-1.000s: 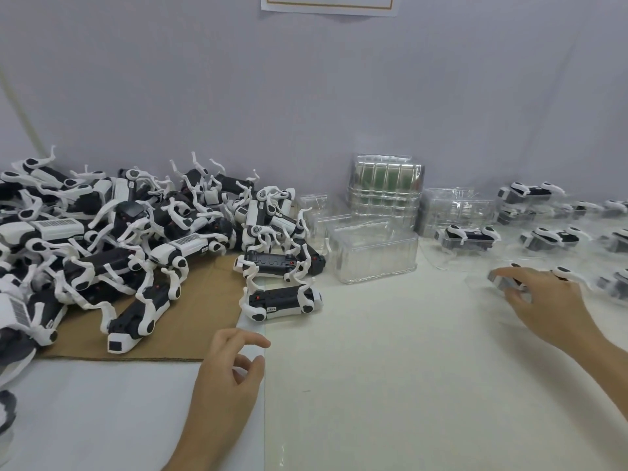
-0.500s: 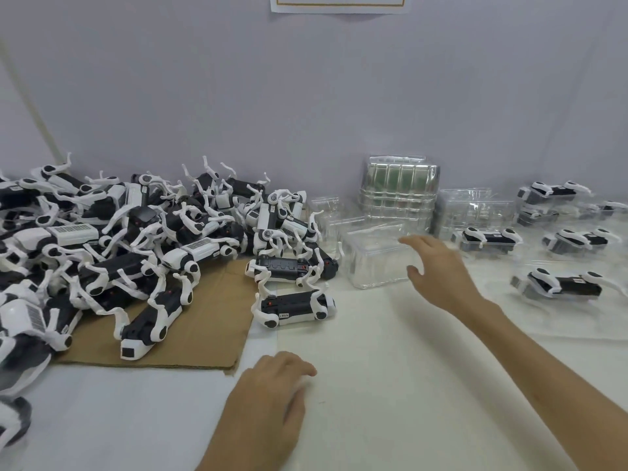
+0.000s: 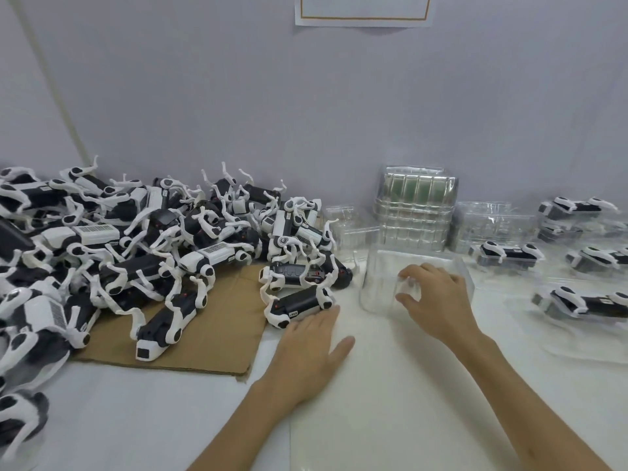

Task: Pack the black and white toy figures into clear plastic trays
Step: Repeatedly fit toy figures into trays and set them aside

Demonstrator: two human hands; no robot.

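Observation:
A big heap of black and white toy figures [image 3: 142, 253] lies at the left, partly on a sheet of cardboard [image 3: 217, 331]. One figure [image 3: 299, 304] lies on its side at the heap's near right edge. My left hand [image 3: 311, 348] lies flat on the table with straight fingers, its fingertips touching that figure. My right hand [image 3: 431, 297] grips the near wall of a clear plastic tray [image 3: 384, 277], thumb and fingers curled over it. At the right, several figures [image 3: 506, 256] sit packed in clear trays.
A stack of clear trays [image 3: 414, 212] stands against the grey wall [image 3: 306, 113] behind the held tray, with more loose trays [image 3: 489, 226] to its right. A paper sheet [image 3: 363, 11] hangs on the wall. The white table [image 3: 390, 402] runs toward me.
My right hand has moved left from the packed trays and taken hold of a clear tray. My left hand slid forward and flattened, reaching the nearest figure.

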